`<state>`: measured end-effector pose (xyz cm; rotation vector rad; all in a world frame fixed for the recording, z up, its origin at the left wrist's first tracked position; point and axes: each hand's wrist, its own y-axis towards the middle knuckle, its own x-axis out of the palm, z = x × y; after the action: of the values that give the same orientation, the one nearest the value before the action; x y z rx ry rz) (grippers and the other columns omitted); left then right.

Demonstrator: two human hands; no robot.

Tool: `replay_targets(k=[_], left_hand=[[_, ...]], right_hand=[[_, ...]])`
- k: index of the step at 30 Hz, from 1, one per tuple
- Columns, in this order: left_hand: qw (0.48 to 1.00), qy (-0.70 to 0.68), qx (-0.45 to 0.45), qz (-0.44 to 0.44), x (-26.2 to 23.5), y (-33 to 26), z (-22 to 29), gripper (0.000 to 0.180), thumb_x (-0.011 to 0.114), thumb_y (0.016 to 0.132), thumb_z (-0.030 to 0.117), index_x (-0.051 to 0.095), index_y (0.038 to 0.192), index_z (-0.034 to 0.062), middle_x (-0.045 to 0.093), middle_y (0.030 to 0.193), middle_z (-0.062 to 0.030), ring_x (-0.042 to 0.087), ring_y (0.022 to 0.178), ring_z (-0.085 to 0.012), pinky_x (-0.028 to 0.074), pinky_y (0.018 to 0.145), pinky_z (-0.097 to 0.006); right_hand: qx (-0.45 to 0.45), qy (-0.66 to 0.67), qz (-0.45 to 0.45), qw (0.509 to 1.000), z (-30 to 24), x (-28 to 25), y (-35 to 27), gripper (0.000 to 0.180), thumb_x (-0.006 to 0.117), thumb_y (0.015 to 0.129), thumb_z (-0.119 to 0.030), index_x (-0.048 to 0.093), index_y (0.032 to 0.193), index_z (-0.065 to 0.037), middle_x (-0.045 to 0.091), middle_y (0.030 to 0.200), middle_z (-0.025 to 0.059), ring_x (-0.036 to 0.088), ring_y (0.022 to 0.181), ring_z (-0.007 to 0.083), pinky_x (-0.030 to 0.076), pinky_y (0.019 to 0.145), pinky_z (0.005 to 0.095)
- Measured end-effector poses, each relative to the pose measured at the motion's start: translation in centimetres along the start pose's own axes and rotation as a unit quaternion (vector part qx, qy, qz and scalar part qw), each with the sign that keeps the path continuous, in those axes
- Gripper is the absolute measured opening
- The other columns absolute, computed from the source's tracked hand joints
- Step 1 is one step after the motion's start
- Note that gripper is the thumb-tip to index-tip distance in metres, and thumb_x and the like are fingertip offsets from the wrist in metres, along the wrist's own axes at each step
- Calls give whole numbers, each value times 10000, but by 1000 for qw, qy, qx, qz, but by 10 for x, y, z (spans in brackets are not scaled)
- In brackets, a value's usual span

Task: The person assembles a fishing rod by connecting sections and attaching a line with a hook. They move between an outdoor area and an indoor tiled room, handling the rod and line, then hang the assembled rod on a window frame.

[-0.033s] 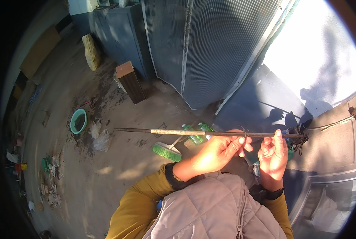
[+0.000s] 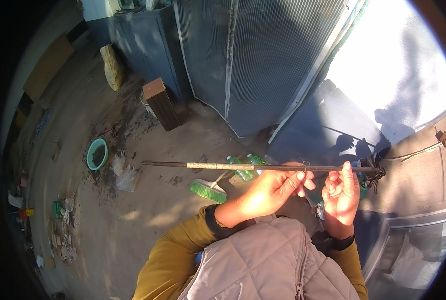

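A long thin rod (image 2: 218, 166) lies nearly level across the view, dark at both ends with a pale stretch left of the middle. My left hand (image 2: 270, 190) is closed around it from below, thumb and fingers pinching near a fine loop of thread or wire (image 2: 307, 164). Further right, my right hand (image 2: 344, 197) has its raised fingertip against the rod and the other fingers curled. Dark tangled cord or chain (image 2: 378, 175) hangs at the rod's right end; its exact form is too small to tell.
A green-bristled broom (image 2: 208, 190) and green plastic bottles (image 2: 243, 172) lie beyond the rod. A turquoise basin (image 2: 106, 161), clear plastic bags (image 2: 128, 178), a brown box-like block (image 2: 164, 111) and a pale sack (image 2: 112, 70) are further off. Ribbed panels (image 2: 278, 60) stand ahead.
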<state>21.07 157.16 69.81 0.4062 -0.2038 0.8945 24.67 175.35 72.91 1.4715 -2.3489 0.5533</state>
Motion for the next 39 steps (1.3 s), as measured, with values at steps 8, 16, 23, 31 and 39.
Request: replay_targets(k=[8, 16, 23, 31, 39], left_hand=[[1000, 7, -28, -9, 5, -1, 1, 319, 435, 1018, 222, 613, 1084, -34, 659, 943, -28, 575, 767, -77, 486, 741, -234], [999, 2, -40, -18, 7, -1, 2, 347, 423, 1022, 248, 615, 1086, -34, 663, 952, -29, 572, 772, -76, 483, 753, -232], [998, -5, -60, -16, 5, -4, 3, 340, 426, 1021, 244, 606, 1107, -31, 668, 948, -32, 572, 778, -73, 483, 756, -230], [999, -10, -40, -17, 6, -6, 2, 342, 427, 1021, 237, 605, 1117, -39, 669, 955, -35, 576, 781, -74, 485, 760, -235], [1000, -5, -13, -21, 10, -6, 6, 358, 394, 1027, 282, 608, 1057, -4, 646, 971, -33, 571, 780, -72, 447, 657, -214]], right_hand=[[-11, 14, 8, 1000, -3, -6, -9, 232, 575, 949, -295, 546, 841, -91, 608, 697, 60, 517, 475, 118, 413, 369, 271], [-10, 21, 0, 1000, -3, -9, -12, 198, 564, 956, -277, 561, 883, -92, 596, 699, 44, 505, 483, 111, 408, 377, 268], [-12, 32, -10, 999, -1, -9, -14, 179, 562, 957, -264, 559, 903, -93, 583, 709, 35, 500, 494, 107, 405, 384, 262], [-22, 24, -33, 999, -2, -9, -15, 160, 568, 954, -255, 559, 929, -97, 586, 724, 39, 507, 508, 109, 415, 388, 259], [-24, 11, -26, 999, -4, -3, -20, 173, 543, 967, -273, 555, 907, -111, 571, 728, 16, 496, 512, 80, 412, 398, 229]])
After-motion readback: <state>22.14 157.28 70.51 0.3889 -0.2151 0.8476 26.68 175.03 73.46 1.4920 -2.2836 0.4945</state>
